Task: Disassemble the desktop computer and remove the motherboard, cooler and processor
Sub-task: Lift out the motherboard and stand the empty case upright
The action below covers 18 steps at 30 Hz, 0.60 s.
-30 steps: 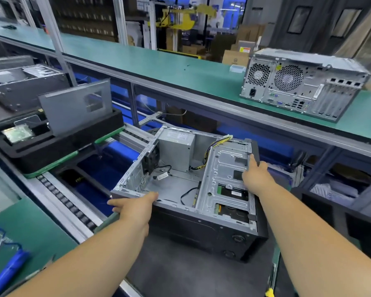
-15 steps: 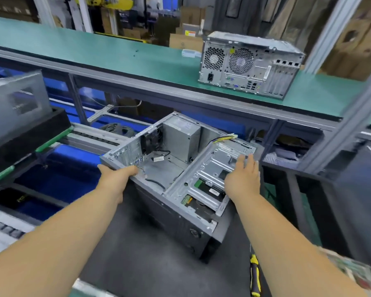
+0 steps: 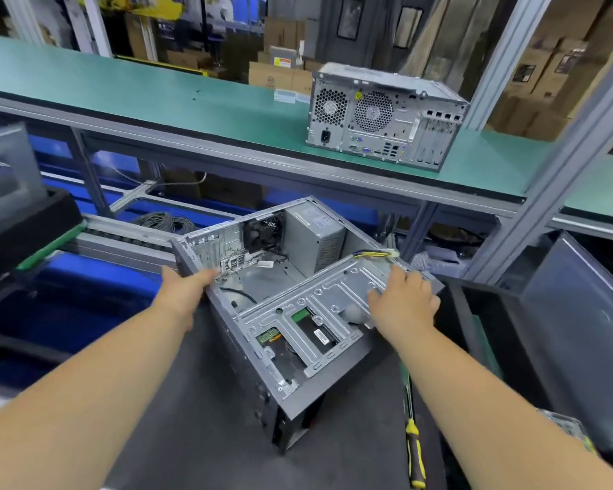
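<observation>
The left hand (image 3: 186, 288) closes on the rear corner of the open grey steel computer case (image 3: 284, 302), the fingers curled over the edge beside the slot openings. The right hand (image 3: 402, 305) lies flat on the perforated silver drive cage (image 3: 319, 313), fingers spread and pressing on the metal – it grips nothing that I can see. Both forearms reach forward from the bottom of the view, nearly straight, the wrists a little bent down.

The case lies on its side on the dark grey mat (image 3: 177, 419), turned diagonally, open side up. Inside I see no motherboard, only the bare floor, a black fan (image 3: 262, 229), the grey power supply box (image 3: 314, 238) and loose cables, so this part of the task seems done. The step in hand looks like moving the emptied case. To do it well, hold both edges firmly, keep the case level – the sheet edges may be sharp – and avoid the yellow-and-black screwdriver (image 3: 414, 450) lying just beside. A second closed computer (image 3: 383, 118) stands on the green shelf (image 3: 156, 97) behind.
</observation>
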Tool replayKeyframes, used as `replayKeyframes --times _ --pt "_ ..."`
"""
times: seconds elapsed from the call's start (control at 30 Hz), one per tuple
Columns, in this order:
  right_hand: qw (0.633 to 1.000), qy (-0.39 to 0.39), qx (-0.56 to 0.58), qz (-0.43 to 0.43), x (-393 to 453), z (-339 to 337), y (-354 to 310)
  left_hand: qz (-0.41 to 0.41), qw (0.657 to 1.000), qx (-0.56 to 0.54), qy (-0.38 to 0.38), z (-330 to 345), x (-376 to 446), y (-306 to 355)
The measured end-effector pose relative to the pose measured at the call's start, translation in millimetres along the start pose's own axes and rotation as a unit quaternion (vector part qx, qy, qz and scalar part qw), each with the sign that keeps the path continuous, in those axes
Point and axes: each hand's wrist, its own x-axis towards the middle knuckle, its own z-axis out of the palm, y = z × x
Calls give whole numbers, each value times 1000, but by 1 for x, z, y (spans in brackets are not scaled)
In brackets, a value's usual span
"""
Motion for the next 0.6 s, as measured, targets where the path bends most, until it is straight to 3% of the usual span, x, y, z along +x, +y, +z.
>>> replayKeyframes --times 0.2,0.3,0.4,0.47,0.53,0.6 --pt "970 -107 203 75 72 -16 -10 6 1000 12 -7 32 -75 -25" --pt "963 -114 241 -26 89 -22 -19 12 1000 16 -18 43 -97 -32" --pt "883 -235 371 -163 93 -25 -26 30 999 31 -16 51 -107 -36" --pt "859 -308 337 -231 95 -21 -26 42 998 43 1 56 -112 -37" --pt "879 -275 301 -248 101 -14 -23 68 996 52 26 59 -114 -38" --pt "936 -152 219 -230 112 -12 -18 90 992 75 40 59 -115 -41"
